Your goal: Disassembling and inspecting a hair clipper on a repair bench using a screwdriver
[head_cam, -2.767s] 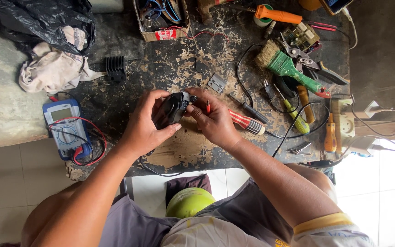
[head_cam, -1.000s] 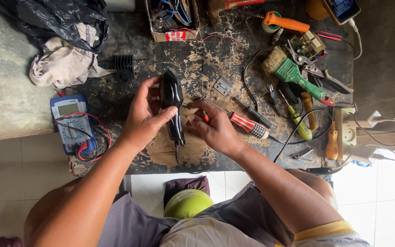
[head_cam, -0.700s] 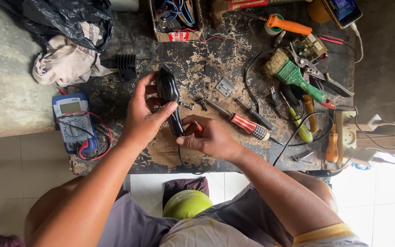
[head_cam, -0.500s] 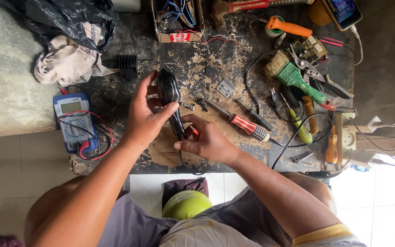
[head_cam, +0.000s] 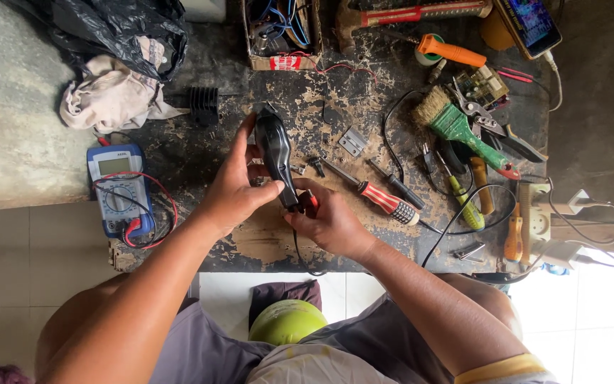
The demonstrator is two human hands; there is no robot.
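My left hand [head_cam: 232, 186] grips a black hair clipper [head_cam: 273, 149], held lengthwise above the worn black workbench [head_cam: 364, 92], blade end pointing away from me. My right hand [head_cam: 328, 224] is closed around the clipper's near end, where its black cord [head_cam: 301, 256] comes out; something small and red shows between those fingers. A red-handled screwdriver [head_cam: 378, 198] lies on the bench just right of my right hand. A few small screws [head_cam: 315, 165] sit beside the clipper.
A blue multimeter [head_cam: 120, 188] with red leads lies at the left edge. A rag and black bag [head_cam: 111, 64] are at the back left, a box of wires [head_cam: 278, 28] behind. Green brush [head_cam: 456, 128], pliers, screwdrivers and a phone [head_cam: 531, 25] crowd the right side.
The clipper was turned from crosswise to lengthwise in my left hand. My right hand left the red-handled screwdriver on the bench and slid down to the clipper's near end.
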